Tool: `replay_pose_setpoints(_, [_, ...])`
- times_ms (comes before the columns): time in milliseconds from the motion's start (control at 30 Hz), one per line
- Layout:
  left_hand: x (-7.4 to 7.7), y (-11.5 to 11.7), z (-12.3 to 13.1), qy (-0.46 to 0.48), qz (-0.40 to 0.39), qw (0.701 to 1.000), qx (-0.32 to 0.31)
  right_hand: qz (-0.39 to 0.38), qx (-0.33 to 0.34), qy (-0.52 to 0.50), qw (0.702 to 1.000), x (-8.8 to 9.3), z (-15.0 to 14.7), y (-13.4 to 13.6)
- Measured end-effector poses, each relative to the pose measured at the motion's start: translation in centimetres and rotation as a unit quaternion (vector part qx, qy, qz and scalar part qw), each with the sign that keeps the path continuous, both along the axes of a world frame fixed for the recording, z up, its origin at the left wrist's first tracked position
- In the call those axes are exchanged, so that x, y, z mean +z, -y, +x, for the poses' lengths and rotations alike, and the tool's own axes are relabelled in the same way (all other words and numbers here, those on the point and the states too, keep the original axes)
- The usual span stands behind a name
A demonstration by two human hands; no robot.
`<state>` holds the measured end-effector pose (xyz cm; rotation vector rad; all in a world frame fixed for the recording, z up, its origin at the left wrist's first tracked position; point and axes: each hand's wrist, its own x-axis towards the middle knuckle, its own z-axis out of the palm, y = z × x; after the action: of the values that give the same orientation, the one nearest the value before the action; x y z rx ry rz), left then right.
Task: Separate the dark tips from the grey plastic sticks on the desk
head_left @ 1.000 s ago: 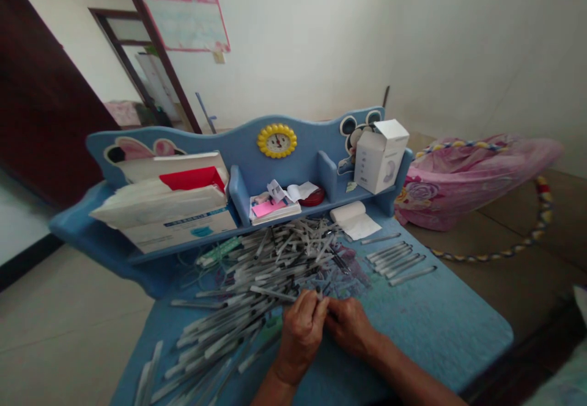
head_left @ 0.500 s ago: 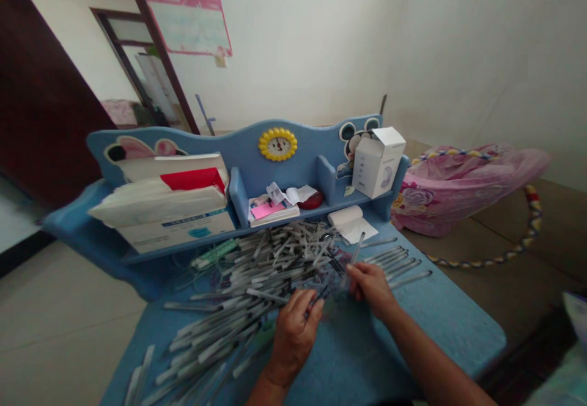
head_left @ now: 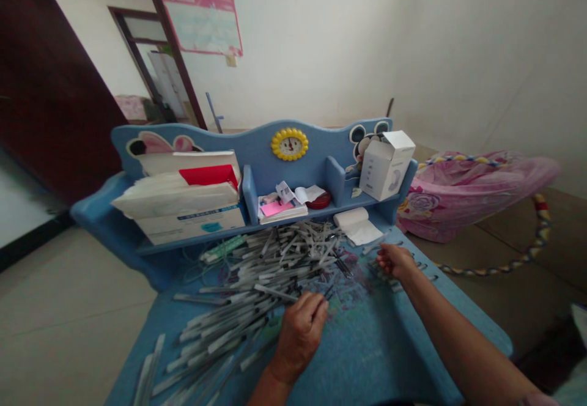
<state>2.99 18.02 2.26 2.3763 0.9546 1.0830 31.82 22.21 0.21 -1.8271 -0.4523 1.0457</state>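
A big heap of grey pens point(head_left: 270, 265) covers the middle and left of the blue child's desk point(head_left: 389, 345). My left hand point(head_left: 300, 331) rests at the heap's near edge, with its fingers curled together over dark pen parts; what they hold is hidden. My right hand point(head_left: 394, 260) is stretched out to the right. It lies over a small row of pens point(head_left: 415, 271) set side by side, fingers closed round a grey pen point(head_left: 373, 249) that lies low against the row.
On the desk's blue shelf point(head_left: 293, 216) sit stacked white boxes point(head_left: 183, 210), pink papers point(head_left: 275, 207), a white carton point(head_left: 385, 164) and a yellow clock point(head_left: 288, 144). A white roll point(head_left: 355, 222) lies below it. A pink bundle point(head_left: 463, 189) sits on the floor at right, and a dark door point(head_left: 50, 100) stands at left.
My hands have parted. The right hand carried a pen from the heap out to the row on the right and lowered it. The left hand stayed by the heap.
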Motion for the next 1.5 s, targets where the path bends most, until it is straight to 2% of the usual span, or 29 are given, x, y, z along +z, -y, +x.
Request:
replay_pose_setpoints(167, [-0.2, -0.3, 0.0, -0.002, 0.008, 1.000, 0.007, -0.040, 0.057, 0.158, 0.985, -0.2, -0.7, 0.6])
replay_pose_setpoints(267, [-0.6, -0.4, -0.1, -0.006, 0.002, 1.000, 0.008, -0.042, 0.121, 0.286, 0.950, 0.1, -1.4, 0.8])
replay_pose_setpoints(333, [-0.8, -0.5, -0.1, -0.010, -0.003, 1.000, 0.005, -0.048, 0.167, 0.378, 0.909, 0.6, -1.5, 0.8])
replay_pose_setpoints(433, [-1.0, -0.5, 0.0, -0.017, -0.005, 1.000, 0.000, -0.072, 0.239, 0.495, 0.832, 1.6, -1.2, 0.4])
replay_pose_setpoints(633, [-1.0, -0.5, 0.2, -0.024, -0.014, 1.000, -0.002, -0.100, 0.379, 0.623, 0.677, 3.0, -0.6, -1.0])
replay_pose_setpoints(733, [-0.8, -0.5, 0.1, -0.030, -0.018, 0.999, -0.002, -0.101, 0.419, 0.654, 0.622, 3.3, -0.7, -1.5])
replay_pose_setpoints(833, [-0.7, -0.5, 0.0, -0.037, -0.025, 0.999, -0.002, -0.103, 0.434, 0.675, 0.588, 3.5, -0.7, -1.5])
replay_pose_setpoints(1000, [-0.7, -0.5, 0.0, -0.035, -0.034, 0.999, 0.002, -0.114, 0.433, 0.693, 0.565, 3.5, -0.7, -0.6])
replay_pose_setpoints(1267, [-0.8, -0.7, -0.1, -0.034, -0.032, 0.999, 0.008, -0.116, 0.424, 0.687, 0.579, 3.5, -1.2, -0.2])
replay_pose_setpoints(1500, [-1.2, -1.3, -0.7, -0.009, -0.027, 0.999, 0.027, -0.050, 0.440, 0.674, 0.591, 4.4, -5.6, -0.3])
